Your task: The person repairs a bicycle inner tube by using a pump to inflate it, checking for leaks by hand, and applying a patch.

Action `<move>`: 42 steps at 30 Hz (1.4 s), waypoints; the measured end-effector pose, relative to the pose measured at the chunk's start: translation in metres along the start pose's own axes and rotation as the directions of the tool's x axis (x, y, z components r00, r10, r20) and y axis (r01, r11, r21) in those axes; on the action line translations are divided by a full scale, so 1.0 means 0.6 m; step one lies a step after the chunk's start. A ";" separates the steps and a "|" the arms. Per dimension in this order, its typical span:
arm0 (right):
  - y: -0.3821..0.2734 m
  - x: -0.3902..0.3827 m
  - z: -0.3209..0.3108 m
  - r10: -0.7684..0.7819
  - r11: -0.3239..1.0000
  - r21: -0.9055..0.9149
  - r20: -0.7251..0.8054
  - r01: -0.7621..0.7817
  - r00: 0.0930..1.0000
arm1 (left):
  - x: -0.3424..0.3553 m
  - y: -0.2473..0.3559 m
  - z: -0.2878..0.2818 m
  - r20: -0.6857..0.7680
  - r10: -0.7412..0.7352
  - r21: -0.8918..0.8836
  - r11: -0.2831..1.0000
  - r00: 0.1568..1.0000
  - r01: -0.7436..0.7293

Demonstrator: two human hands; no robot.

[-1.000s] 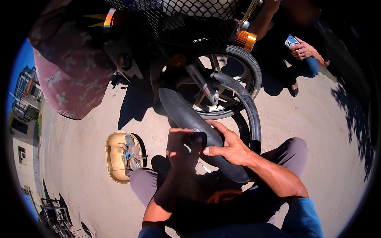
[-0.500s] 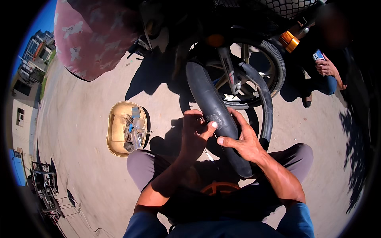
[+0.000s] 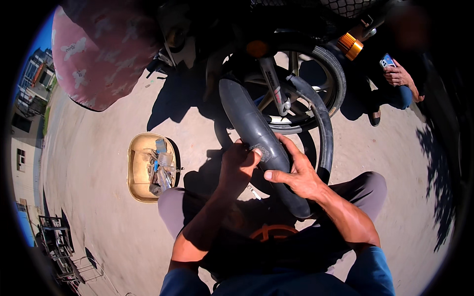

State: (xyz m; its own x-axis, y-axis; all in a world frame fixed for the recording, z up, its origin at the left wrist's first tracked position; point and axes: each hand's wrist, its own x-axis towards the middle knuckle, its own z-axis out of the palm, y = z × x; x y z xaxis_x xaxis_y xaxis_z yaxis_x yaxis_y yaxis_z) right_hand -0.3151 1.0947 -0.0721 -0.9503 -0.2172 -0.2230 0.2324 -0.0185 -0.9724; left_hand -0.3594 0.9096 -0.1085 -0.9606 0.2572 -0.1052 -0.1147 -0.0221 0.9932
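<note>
My right hand (image 3: 301,175) wraps round an inflated black inner tube (image 3: 247,118), thumb on its near side. My left hand (image 3: 239,165) grips the tube from the left, its thumb at a roughened grey patch (image 3: 264,151); its other fingers are partly hidden in shadow. The rest of the tube loops up to the right (image 3: 323,130) beside a motorcycle's front wheel (image 3: 334,74), whose fork (image 3: 271,81) stands just beyond my hands. A small light-coloured slim item (image 3: 254,193) lies below the tube, too small to make out.
A tan open case (image 3: 139,177) with tools stands left of my knee. A pink patterned cover (image 3: 94,69) hangs upper left. A person's hand (image 3: 397,76) holds a phone (image 3: 387,61) at upper right. A dark metal frame (image 3: 54,239) sits at lower left, near buildings (image 3: 24,158).
The view has shifted since a second ago. My left thumb has moved out of shadow onto the roughened patch. My right hand stays round the tube.
</note>
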 end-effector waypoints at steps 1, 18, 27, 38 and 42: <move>0.000 0.000 -0.002 -0.002 1.000 0.003 -0.011 0.002 1.000 | 0.002 -0.006 0.000 0.012 0.001 0.002 1.000 1.000 -0.001; 0.016 0.002 -0.060 -0.118 0.991 -0.072 -0.047 0.114 0.992 | 0.027 0.030 0.043 0.106 -0.110 -0.171 0.977 0.988 0.127; 0.014 -0.002 -0.067 -0.080 0.993 0.079 -0.054 0.084 0.995 | 0.033 0.033 0.043 0.183 -0.075 -0.169 0.980 0.980 0.106; 0.018 0.005 -0.068 -0.146 0.988 0.050 0.022 0.145 0.989 | 0.042 0.006 0.057 0.132 0.044 -0.241 0.970 0.990 -0.011; 0.033 0.009 -0.073 -0.169 0.982 0.100 0.062 0.163 0.984 | 0.035 0.021 0.063 0.122 -0.038 -0.255 0.965 0.992 0.068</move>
State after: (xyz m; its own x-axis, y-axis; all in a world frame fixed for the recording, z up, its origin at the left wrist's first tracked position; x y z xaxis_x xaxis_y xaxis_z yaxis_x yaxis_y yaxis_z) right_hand -0.3250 1.1360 -0.0956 -0.9613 -0.2709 -0.0506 0.0944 -0.1513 -0.9840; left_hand -0.3715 0.9510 -0.0964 -0.9173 0.3742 -0.1358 -0.2408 -0.2500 0.9378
